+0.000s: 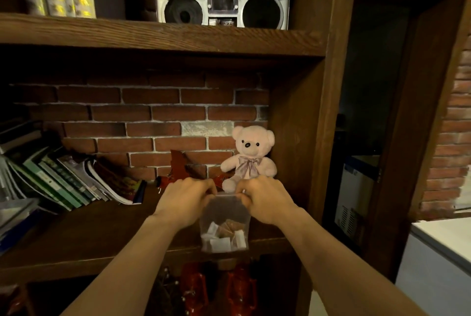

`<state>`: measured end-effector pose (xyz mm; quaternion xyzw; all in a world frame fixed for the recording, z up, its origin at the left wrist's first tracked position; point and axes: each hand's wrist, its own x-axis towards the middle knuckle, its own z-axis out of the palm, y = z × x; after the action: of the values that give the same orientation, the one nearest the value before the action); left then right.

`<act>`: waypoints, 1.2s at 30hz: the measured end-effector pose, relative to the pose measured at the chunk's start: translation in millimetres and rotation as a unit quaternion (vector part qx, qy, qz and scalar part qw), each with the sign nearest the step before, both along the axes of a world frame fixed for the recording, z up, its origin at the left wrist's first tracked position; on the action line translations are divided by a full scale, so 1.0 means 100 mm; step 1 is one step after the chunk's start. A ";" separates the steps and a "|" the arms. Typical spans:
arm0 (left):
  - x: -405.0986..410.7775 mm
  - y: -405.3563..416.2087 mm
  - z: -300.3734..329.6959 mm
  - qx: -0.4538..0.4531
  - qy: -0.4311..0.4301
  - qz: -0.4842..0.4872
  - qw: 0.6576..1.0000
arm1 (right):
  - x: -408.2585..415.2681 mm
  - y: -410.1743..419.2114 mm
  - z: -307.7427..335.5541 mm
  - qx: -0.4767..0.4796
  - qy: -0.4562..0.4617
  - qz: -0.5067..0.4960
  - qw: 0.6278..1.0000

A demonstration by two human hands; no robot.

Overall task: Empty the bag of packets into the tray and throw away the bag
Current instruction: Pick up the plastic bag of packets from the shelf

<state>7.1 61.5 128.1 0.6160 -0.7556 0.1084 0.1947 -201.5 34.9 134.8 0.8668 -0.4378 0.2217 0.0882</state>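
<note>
- The clear bag (224, 216) hangs upright in front of the wooden shelf (84, 236), its load of white and brown packets (224, 236) settled at the bottom.
- The left hand (184, 201) pinches the left end of the bag's top strip; the right hand (262, 197) pinches the right end. Both are closed on the bag, fingertips close together at the seal.
- The step looks like opening the seal. To do it well, each hand should grip 1 wall of the mouth and part them at the middle, keeping the bag vertical so the packets stay low.
- A sharp pull risks jerking the bag and flicking packets out before any tray is under it.
- No tray and no bin are in view, so the tipping spot cannot be judged from here.
- Room is tight ahead: the teddy bear (251, 155) sits just behind the hands, and a red object lies beside it.
- Leaning books (68, 183) crowd the left; the upright post (328, 111) bounds the right. Free space lies toward the person.
</note>
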 end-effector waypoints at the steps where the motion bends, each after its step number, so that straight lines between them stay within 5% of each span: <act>1: 0.00 0.02 0.05 -0.008 -0.006 -0.002 1.000 | 0.00 0.03 0.04 -0.005 -0.005 -0.001 1.000; 16: 0.04 0.34 0.30 -0.043 -0.011 -0.039 0.998 | 0.00 0.53 0.29 -0.032 -0.012 -0.050 0.998; 36: -0.62 0.59 -0.02 -0.001 -0.016 -0.143 0.990 | -0.57 1.11 -0.11 0.067 -0.009 -0.188 0.980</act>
<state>-55.0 120.3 126.1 0.4996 -0.8388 0.0898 0.1970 -258.8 146.0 123.8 0.7709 -0.6075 0.1794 0.0663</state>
